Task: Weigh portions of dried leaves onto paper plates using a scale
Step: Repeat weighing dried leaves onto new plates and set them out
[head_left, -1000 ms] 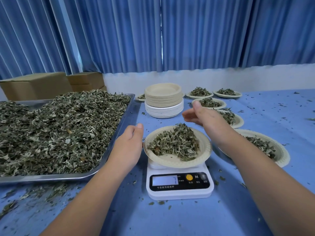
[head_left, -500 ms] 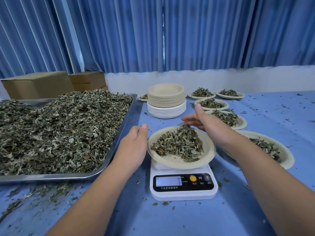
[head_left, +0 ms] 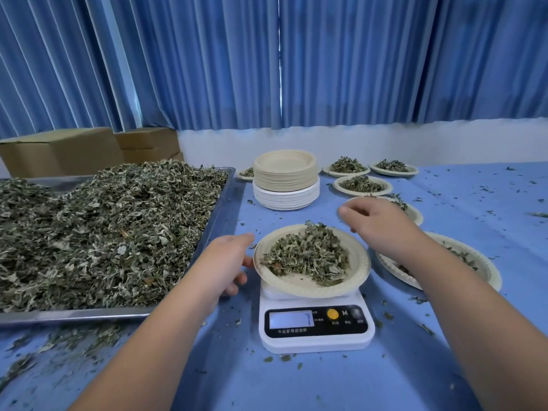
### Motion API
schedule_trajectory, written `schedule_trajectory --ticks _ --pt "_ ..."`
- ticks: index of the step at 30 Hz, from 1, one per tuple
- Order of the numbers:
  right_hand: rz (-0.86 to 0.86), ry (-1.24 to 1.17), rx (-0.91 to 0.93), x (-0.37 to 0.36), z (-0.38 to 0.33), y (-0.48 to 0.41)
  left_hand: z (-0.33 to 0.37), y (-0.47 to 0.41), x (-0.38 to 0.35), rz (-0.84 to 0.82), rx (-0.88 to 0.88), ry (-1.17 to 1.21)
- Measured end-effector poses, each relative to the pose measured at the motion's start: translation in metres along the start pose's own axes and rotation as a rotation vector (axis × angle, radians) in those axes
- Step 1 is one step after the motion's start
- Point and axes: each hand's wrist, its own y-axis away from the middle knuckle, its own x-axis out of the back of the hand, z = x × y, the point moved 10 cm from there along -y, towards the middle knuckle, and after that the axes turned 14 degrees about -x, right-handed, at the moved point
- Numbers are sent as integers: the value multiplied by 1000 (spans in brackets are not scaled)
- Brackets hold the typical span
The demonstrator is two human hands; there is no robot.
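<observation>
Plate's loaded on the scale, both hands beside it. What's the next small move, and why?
Probably grip the paper plate and lift it off the scale: the left hand is at its left rim, the right hand hovers over its far edge, and filled plates sit to the right.

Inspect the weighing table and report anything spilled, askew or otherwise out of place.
Dried leaf crumbs are spilled across the blue tablecloth, thickest in front of the metal tray, with more scattered around the scale. They should be in the tray or on plates. Nothing else stands out, and nothing looks damaged.
</observation>
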Motion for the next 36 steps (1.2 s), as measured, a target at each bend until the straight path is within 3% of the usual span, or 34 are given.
schedule_trajectory --ticks 5,9,12,20,25,29,36 --pt "-36 320 -158 -3 14 0 -1 1 -5 -45 20 41" --pt "-151 350 -272 -11 27 4 4 3 -10 -62 -33 90" --pt "-170 181 -341 -5 31 5 8 4 -15 -62 -59 187" --pt "-277 -600 -401 3 42 -7 38 0 -32 -36 -73 538" --pt "-278 -758 -441 32 63 -44 74 -34 -68 -110 -82 546" --pt "-195 -854 -482 75 94 -85 106 -68 -119 -248 -53 452" --pt "121 -1069 -664 131 192 -158 114 -125 -171 -280 -70 215"
